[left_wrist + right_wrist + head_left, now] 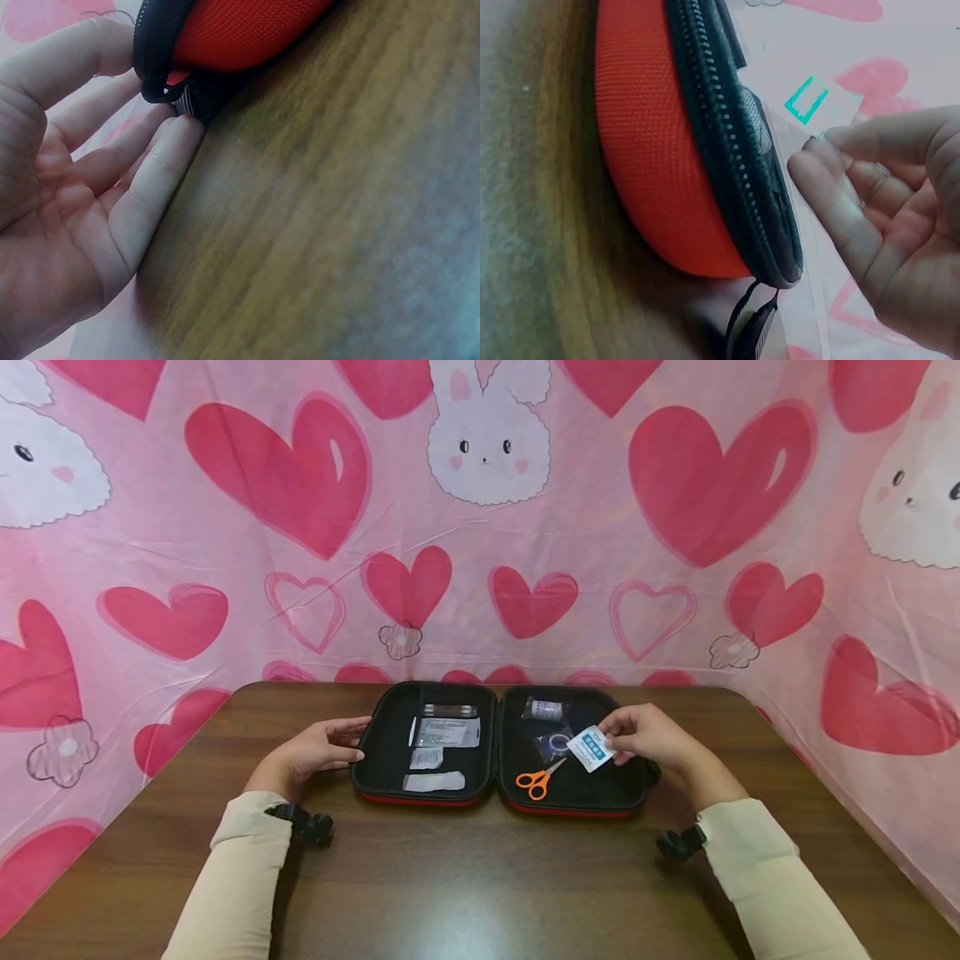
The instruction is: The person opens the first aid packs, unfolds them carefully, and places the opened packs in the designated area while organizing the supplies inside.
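A black-lined zip case with a red shell lies spread open on the table. My left hand rests at its left edge; in the left wrist view, fairly straight fingers touch the rim and zipper end. Over the right half, my right hand pinches a small white packet with teal print by its right side. The packet shows beyond the fingertips in the right wrist view. Below it lie orange-handled scissors, a bagged roll of tape and a wrapped bandage roll.
In the case's left half are clear tubes, a printed clear packet, a small white packet and a long white packet. The wooden table meets a pink heart-patterned cloth behind.
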The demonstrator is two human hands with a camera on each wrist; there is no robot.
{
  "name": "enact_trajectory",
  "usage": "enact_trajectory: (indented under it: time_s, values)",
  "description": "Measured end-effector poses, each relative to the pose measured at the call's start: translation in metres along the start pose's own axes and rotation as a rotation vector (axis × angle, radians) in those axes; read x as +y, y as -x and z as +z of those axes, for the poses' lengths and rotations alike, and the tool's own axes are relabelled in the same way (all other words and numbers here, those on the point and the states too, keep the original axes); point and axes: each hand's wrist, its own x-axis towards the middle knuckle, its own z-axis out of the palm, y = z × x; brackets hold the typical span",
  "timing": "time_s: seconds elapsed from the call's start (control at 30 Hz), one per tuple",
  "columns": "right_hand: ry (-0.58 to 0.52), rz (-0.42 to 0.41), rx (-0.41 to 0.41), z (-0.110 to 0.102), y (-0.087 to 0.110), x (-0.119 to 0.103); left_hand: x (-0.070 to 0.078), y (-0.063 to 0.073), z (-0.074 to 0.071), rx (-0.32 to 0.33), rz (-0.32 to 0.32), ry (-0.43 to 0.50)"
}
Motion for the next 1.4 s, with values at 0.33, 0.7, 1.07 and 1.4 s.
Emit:
enact_trajectory:
  time_s: [0.33,0.7,1.07,1.4]
  values:
    - [-0.012,0.078,0.041,-0.004,0.010,0.005,-0.002,-0.001,-0.001,-0.005,0.003,0.002]
    - [0.035,0.193,0.085,0.002,0.010,-0.002,0.000,0.000,-0.001,-0.015,0.014,-0.003]
    - [0.025,0.264,0.012,0.013,0.000,-0.008,0.000,0.000,0.000,-0.026,0.013,-0.002]
    - [-0.055,0.299,0.001,0.020,-0.002,-0.010,0.000,0.000,0.000,-0.024,0.011,-0.006]
